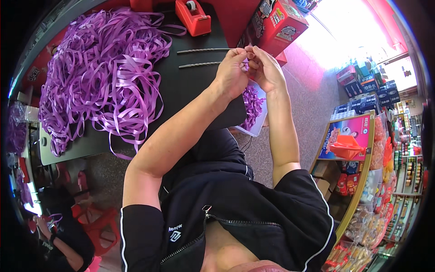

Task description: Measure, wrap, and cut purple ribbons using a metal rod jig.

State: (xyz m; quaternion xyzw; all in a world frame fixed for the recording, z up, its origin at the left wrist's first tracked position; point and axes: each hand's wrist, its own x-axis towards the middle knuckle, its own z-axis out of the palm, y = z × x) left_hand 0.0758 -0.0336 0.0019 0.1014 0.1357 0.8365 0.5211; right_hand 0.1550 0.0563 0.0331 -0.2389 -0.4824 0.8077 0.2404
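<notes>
Fingertips meet at the upper center of the frame, where the left hand (233,70) and right hand (267,70) work close together near the edge of a dark bench (195,97). The fingers of both curl inward; whether they pinch anything is too small to tell. Two twisted metal rods (199,65) point toward the left hand from its left, though contact with it cannot be made out. A tangled heap of purple ribbon (106,77) fills the upper left, a red tape dispenser (193,20) sits at the top, and cut or folded purple pieces (252,106) lie in a pale tub (261,121) below the wrists. Such close fingertip work probably goes best with a light, steady grip, the ribbon kept flat and untwisted, and loose loops held clear of the rods.
</notes>
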